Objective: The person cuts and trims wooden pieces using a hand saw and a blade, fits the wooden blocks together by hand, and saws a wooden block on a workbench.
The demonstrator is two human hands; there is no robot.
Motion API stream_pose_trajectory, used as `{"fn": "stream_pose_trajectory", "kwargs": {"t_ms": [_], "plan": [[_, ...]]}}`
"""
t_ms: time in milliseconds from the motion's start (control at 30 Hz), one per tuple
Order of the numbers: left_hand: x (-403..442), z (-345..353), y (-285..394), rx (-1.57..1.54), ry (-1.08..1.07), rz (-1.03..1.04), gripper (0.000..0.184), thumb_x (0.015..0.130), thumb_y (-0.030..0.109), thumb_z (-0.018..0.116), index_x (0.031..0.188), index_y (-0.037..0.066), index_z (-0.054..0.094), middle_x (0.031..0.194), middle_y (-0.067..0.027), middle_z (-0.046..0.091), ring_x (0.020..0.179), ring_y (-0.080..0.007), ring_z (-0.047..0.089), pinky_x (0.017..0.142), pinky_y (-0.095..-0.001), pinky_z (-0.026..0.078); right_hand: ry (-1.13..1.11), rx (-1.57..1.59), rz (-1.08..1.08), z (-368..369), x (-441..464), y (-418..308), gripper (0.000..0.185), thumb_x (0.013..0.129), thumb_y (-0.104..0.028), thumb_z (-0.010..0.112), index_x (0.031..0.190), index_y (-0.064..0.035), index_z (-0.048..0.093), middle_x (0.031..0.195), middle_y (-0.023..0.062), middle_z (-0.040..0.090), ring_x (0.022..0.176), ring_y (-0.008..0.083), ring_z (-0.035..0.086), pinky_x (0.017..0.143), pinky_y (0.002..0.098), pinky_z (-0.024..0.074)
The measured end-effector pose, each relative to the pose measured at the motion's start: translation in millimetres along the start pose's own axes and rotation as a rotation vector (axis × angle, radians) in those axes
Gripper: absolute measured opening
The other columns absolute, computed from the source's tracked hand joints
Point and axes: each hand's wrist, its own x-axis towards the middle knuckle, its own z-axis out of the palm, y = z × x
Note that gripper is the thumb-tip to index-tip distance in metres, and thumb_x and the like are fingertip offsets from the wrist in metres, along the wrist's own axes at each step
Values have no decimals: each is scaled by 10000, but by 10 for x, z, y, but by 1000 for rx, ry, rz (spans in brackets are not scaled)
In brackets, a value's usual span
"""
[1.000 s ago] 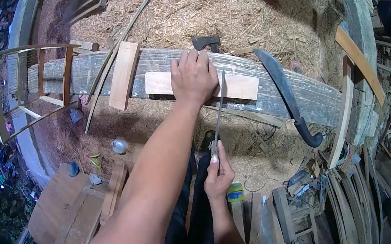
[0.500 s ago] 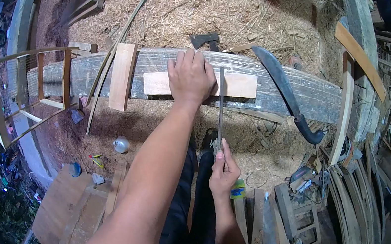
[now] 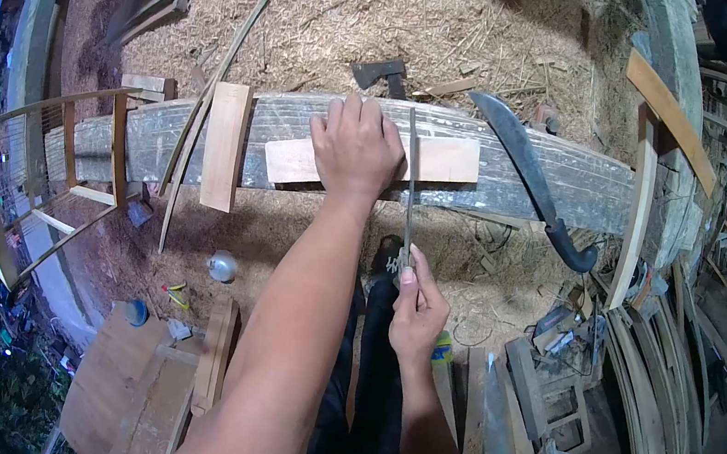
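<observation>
A pale wooden piece (image 3: 449, 161) lies lengthwise on the weathered grey beam (image 3: 305, 113). My left hand (image 3: 357, 147) presses down on it, fingers bent over its far edge and gripping it. Just right of those fingers, a thin saw-like blade (image 3: 412, 164) crosses the piece, seen edge-on, its tip beyond the beam's far edge. My right hand (image 3: 418, 314) is closed around the tool's near end, below the beam. A second pale board (image 3: 225, 144) lies across the beam to the left.
A large curved knife (image 3: 521, 161) lies across the beam's right part. An axe head (image 3: 379, 74) rests beyond the beam. Wooden frame (image 3: 73, 144) stands at left; curved strips (image 3: 657, 389) are stacked at right. Clear bottle (image 3: 221, 266) is on the ground.
The blade has slid forward over the pale piece, its tip now farther past it. My right hand went back and then slightly forward. My left hand has stayed on the piece.
</observation>
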Motion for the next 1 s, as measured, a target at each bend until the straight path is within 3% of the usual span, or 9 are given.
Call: {"fn": "stream_pose_trajectory", "kwargs": {"t_ms": [133,533,633,733,833,900,933,1000], "plan": [[6,-26,14,6,-34,-4,111,852,212,631,813,109,625,906,-82,604,912,-278,596,785,-458,411,14,23,0,-79,-63,-128,361,1040,-66,569,1380,50,600,1314,183,684,1210,192,635,1037,311,466],[18,3,9,14,4,3,121,859,205,632,782,112,620,867,-68,615,876,-269,595,756,-447,402,33,44,130,-3,-153,-193,368,1042,-67,560,1390,47,594,1319,177,684,1205,192,636,1024,316,477],[17,13,8,17,16,5,124,861,205,631,781,110,624,870,-69,620,870,-271,595,757,-447,402,38,22,3,12,-136,-145,365,1045,-76,564,1384,52,597,1309,164,689,1208,176,623,1026,307,469],[17,6,9,22,10,5,125,860,208,632,782,110,629,871,-70,623,867,-270,595,759,-445,403,-14,-24,36,30,-106,-183,367,1045,-68,558,1388,61,589,1320,174,679,1235,178,606,1045,303,452],[12,15,5,18,24,12,125,859,209,632,783,110,629,866,-71,622,864,-269,595,755,-446,404,-21,-24,59,-26,-119,-181,461,1032,-68,561,1474,48,501,1180,163,725,1095,166,662,963,293,492],[23,11,13,28,19,13,122,859,209,632,786,112,631,865,-69,623,866,-268,597,752,-447,406,-135,21,34,-185,-211,-233,582,999,-56,585,1542,37,398,1039,129,714,902,137,643,841,275,504],[13,10,8,38,11,10,120,860,209,631,788,114,633,863,-67,623,868,-268,598,750,-448,408,-136,24,35,-239,-246,-154,582,999,-56,585,1542,37,398,1039,129,714,902,137,643,841,275,504],[3,37,-9,31,19,7,112,832,213,638,790,110,636,868,-71,627,880,-270,595,754,-456,408,-171,-103,-272,-341,-297,139,660,968,-50,615,1564,32,344,953,83,667,776,111,561,748,259,477]]}}
